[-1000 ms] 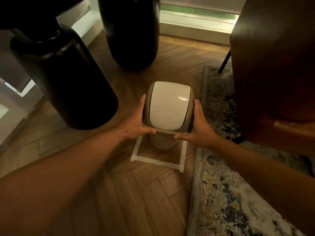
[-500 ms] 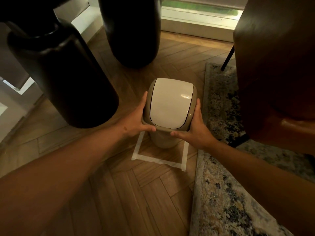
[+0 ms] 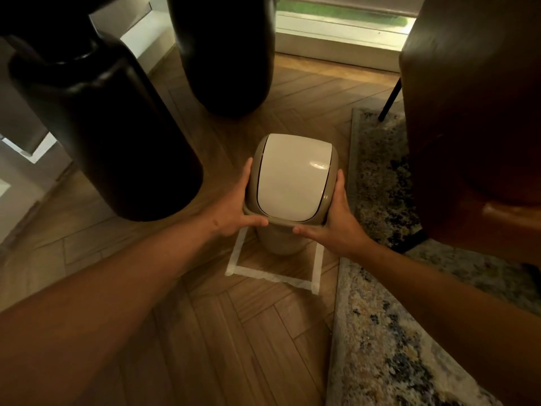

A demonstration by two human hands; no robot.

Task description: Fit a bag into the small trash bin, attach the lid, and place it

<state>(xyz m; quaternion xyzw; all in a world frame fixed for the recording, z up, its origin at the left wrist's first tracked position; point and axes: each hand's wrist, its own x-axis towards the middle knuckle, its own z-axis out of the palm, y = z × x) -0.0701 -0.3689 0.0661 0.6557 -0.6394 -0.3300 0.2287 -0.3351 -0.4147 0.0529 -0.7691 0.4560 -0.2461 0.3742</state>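
A small beige trash bin stands on the wooden floor inside a square of white tape. Its lid, tan-rimmed with a white swing flap, sits on top. My left hand grips the lid's left side with the thumb on the front rim. My right hand grips the right side the same way. No bag shows; the inside of the bin is hidden by the lid.
Two big black vases stand close by: one at the left, one behind the bin. A brown leather chair stands at the right on a patterned rug. A window sill runs along the back.
The bin with both hands on its lid has shifted slightly forward and right within the tape square. The grip of both hands is unchanged.
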